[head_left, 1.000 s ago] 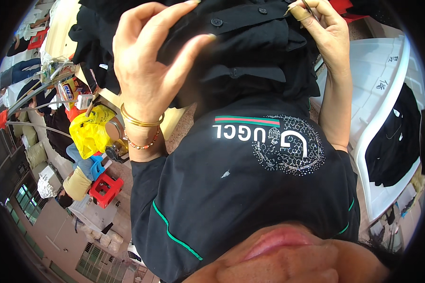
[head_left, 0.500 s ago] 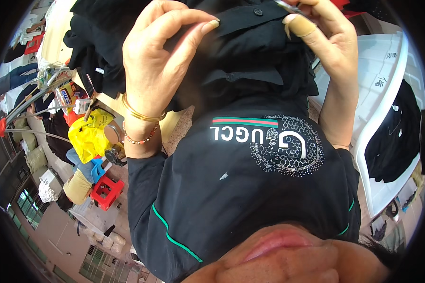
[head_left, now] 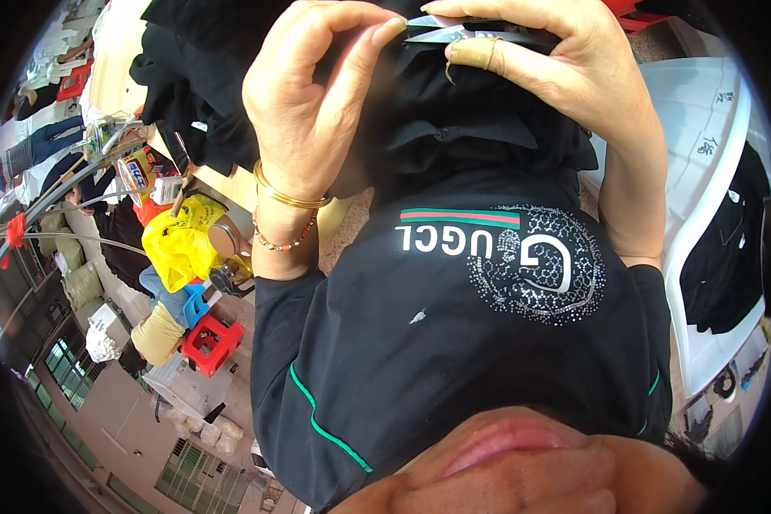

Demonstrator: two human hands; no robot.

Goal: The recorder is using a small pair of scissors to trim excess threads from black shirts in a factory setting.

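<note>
My right hand (head_left: 587,73) holds a pair of thread snips (head_left: 437,34), their two silver blades apart and pointing left. A tan wrap covers its thumb. At the blade tips, the thumb and forefinger of my left hand (head_left: 304,107) are pinched together; whatever they hold is too small to make out. Two gold bangles and a beaded bracelet circle that wrist. Beneath both hands lies a black garment (head_left: 480,111), heaped in folds close to my body. More black cloth (head_left: 188,94) spreads over the table on the left.
On the right stands a large white tub (head_left: 672,317) with black cloth (head_left: 724,257) inside. To the left are a pale tabletop (head_left: 116,64), a yellow plastic bag (head_left: 180,248) and a red stool (head_left: 212,344). Other people sit farther off at the left.
My right hand has moved left, bringing the snips to my left fingertips, with the blades now in plain sight. The left hand stays pinched and sits slightly farther right in view.
</note>
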